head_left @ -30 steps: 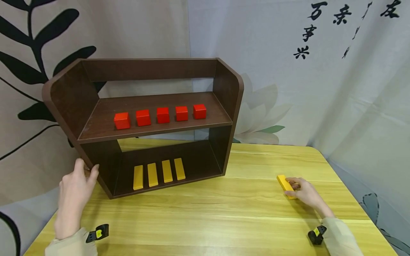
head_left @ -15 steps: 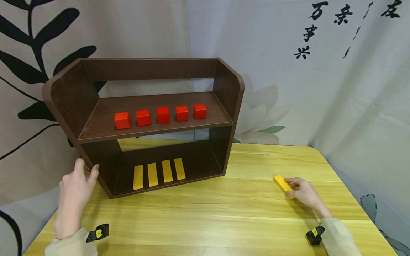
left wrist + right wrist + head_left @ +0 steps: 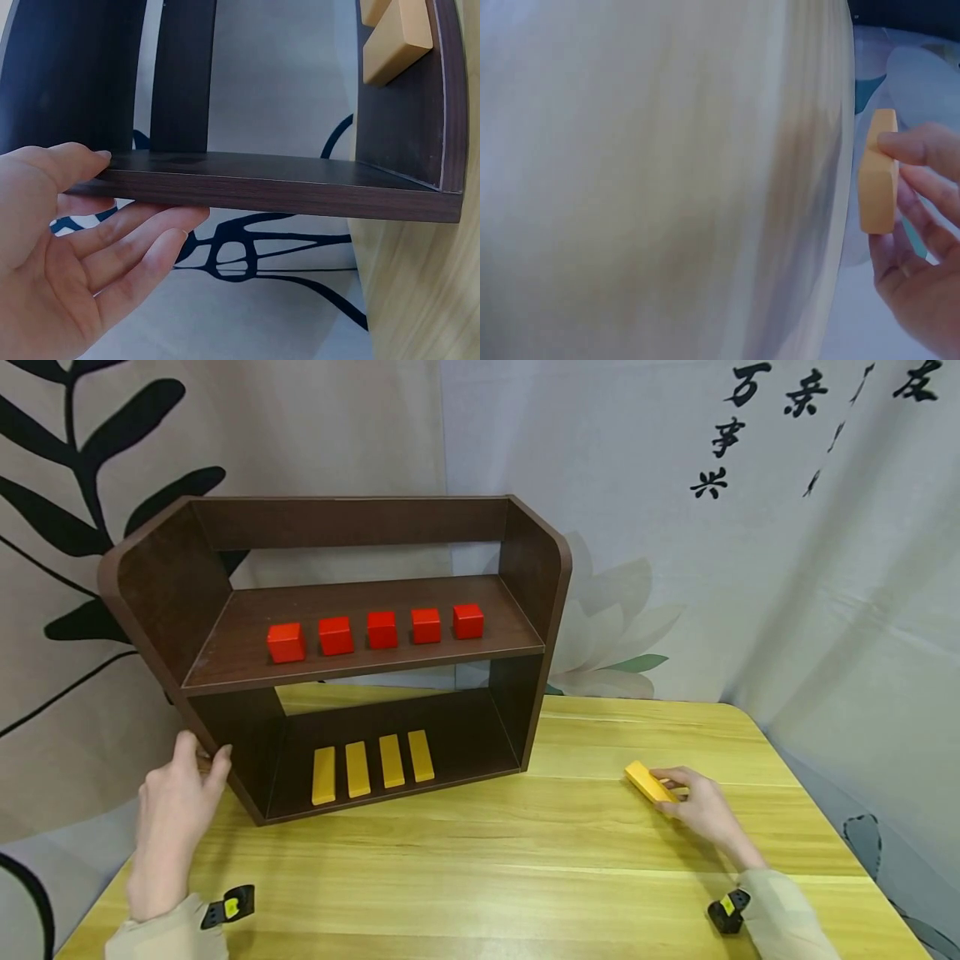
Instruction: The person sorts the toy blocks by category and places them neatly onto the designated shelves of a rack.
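Observation:
My left hand (image 3: pixel 178 802) grips the left side panel of a dark brown two-level shelf (image 3: pixel 352 522), thumb on the inner face and fingers outside, as the left wrist view shows. Over the right part of the table, my right hand (image 3: pixel 701 806) pinches a yellow block (image 3: pixel 647 782) between thumb and fingers. In the right wrist view that yellow block (image 3: pixel 877 191) stands lengthwise in the fingertips. Several red cubes (image 3: pixel 382 630) line the upper level. On the lower level several yellow blocks (image 3: pixel 357 770) lie side by side.
The shelf stands at the back left of a light wooden table (image 3: pixel 480 885). Behind it hangs a pale printed curtain (image 3: pixel 637 443). The table's right edge slopes away beyond my right hand.
My right hand has moved left with the yellow block, which has turned to slant more sideways. My left hand and the shelf have stayed in place.

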The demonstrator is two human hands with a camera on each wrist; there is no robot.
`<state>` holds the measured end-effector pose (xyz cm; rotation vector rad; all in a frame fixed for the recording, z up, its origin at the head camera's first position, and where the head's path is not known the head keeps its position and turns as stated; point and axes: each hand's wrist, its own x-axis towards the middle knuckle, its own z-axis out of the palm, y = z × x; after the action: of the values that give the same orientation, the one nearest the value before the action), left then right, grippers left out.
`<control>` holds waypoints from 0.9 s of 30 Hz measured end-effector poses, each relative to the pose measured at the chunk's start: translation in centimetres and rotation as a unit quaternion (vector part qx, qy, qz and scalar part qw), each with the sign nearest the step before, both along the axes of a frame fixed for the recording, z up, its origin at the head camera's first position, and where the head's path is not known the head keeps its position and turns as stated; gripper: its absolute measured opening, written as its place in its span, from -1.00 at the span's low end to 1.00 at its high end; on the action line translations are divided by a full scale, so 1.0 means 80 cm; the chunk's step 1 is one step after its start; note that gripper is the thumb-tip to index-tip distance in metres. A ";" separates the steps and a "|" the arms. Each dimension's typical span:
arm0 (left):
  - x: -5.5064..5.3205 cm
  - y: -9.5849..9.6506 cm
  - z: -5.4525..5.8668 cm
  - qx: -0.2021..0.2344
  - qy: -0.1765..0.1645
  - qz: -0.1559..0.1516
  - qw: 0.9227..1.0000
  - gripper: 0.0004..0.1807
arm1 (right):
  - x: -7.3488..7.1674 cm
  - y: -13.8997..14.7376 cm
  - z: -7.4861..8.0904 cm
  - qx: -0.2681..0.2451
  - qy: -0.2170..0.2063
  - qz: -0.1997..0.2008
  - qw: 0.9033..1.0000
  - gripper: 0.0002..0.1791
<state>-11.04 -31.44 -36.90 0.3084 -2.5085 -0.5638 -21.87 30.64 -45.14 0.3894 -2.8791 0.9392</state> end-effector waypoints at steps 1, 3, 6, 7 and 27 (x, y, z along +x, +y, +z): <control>0.000 0.000 0.000 0.000 0.001 0.000 1.000 -0.72 | 0.000 -0.003 0.001 0.000 0.002 0.003 1.000 -0.51; 0.001 0.000 0.000 0.001 -0.001 -0.001 1.000 -0.72 | 0.000 -0.009 0.003 -0.004 0.007 0.008 1.000 -0.51; 0.001 0.000 0.000 0.003 -0.007 -0.001 1.000 -0.72 | 0.001 -0.018 0.007 -0.008 0.012 0.018 1.000 -0.51; 0.001 0.000 0.000 0.003 -0.010 -0.001 1.000 -0.71 | 0.001 -0.022 0.008 -0.010 0.014 0.020 1.000 -0.51; 0.000 0.000 0.002 -0.002 -0.002 0.001 1.000 -0.72 | -0.002 -0.112 0.027 -0.042 0.040 0.106 0.993 -0.47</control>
<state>-11.06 -31.44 -36.74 0.3100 -2.5123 -0.5585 -22.03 21.72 -43.00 0.7183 -2.7541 1.0453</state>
